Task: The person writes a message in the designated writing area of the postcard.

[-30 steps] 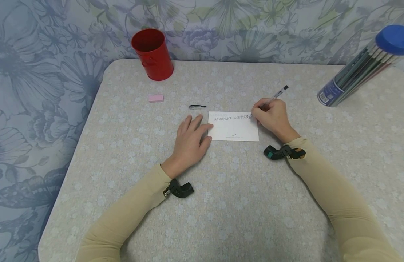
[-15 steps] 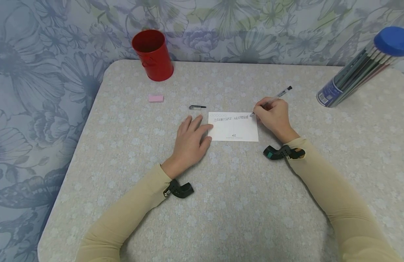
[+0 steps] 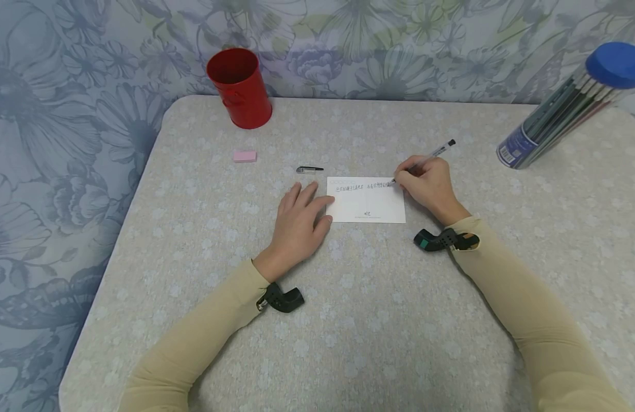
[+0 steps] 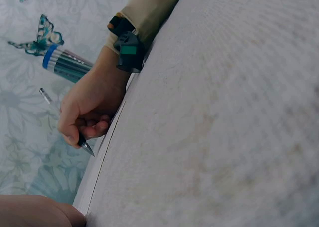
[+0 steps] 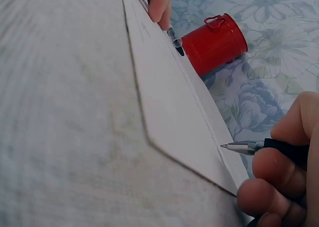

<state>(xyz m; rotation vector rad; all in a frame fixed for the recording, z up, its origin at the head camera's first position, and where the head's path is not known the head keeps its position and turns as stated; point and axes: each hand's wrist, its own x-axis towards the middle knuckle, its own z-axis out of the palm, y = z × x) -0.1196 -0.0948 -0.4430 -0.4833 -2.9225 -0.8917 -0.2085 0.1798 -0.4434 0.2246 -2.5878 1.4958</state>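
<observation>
A white card point(image 3: 366, 200) lies on the table with a line of handwriting along its top and a small printed mark near its bottom edge. My right hand point(image 3: 427, 182) pinches a clear pen point(image 3: 441, 150) with a black end, its tip at the right end of the handwritten line. In the right wrist view the metal pen tip point(image 5: 244, 147) points at that writing. My left hand point(image 3: 301, 223) lies flat with fingers spread, its index finger and thumb touching the card's left edge. A black and clear pen cap point(image 3: 310, 169) lies just above the card's left corner.
A pink eraser point(image 3: 245, 157) lies at the left, below a red metal cup point(image 3: 240, 88) near the table's back edge. On the right stands a clear tube of pencils point(image 3: 549, 123) with a blue lid. Patterned wallpaper point(image 3: 348, 51) rises behind the table point(image 3: 348, 343).
The pen tip lifts slightly right, then comes back left to the end of the handwriting. My left hand and the card stay in place.
</observation>
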